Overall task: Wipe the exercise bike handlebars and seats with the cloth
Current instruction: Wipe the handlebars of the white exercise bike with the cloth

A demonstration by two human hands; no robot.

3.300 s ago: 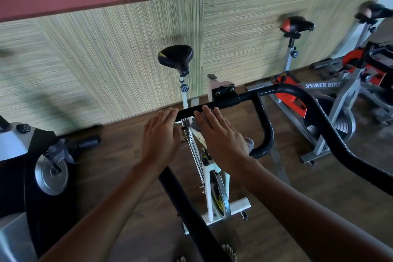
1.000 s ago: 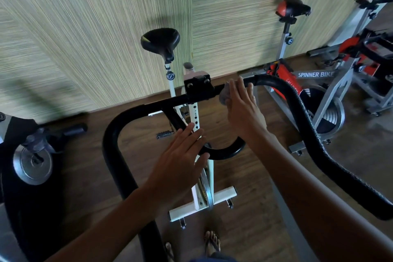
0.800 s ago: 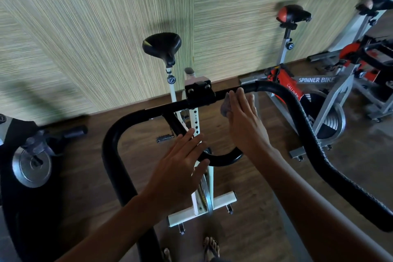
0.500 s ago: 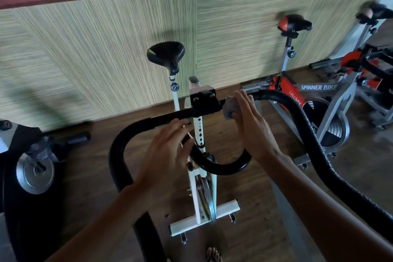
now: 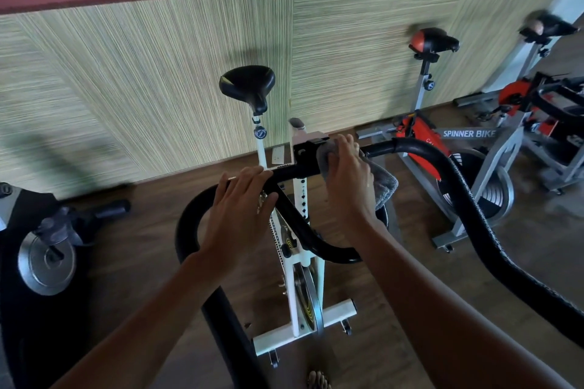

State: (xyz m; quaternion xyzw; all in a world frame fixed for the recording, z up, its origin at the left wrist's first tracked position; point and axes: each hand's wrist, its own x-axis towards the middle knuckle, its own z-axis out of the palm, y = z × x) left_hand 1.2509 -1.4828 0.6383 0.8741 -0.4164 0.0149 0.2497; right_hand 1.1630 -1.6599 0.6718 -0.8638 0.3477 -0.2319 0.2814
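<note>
A white exercise bike stands before me with black handlebars (image 5: 448, 174) and a black seat (image 5: 248, 84) beyond them. My right hand (image 5: 347, 180) holds a grey cloth (image 5: 384, 185) wrapped over the crossbar just right of the centre clamp. My left hand (image 5: 240, 202) rests on the crossbar left of the clamp, fingers laid over the bar. The left handlebar loop (image 5: 189, 218) curves down below my left wrist.
A grey and red spinner bike (image 5: 467, 136) with a red and black seat (image 5: 431, 41) stands to the right, another bike (image 5: 543, 98) beyond it. A black machine (image 5: 47, 249) sits at the left. A striped wall panel (image 5: 158, 73) runs behind. Toes show at the bottom.
My right hand has slid the cloth left along the crossbar toward the centre clamp. My left hand rose from the inner loop onto the crossbar.
</note>
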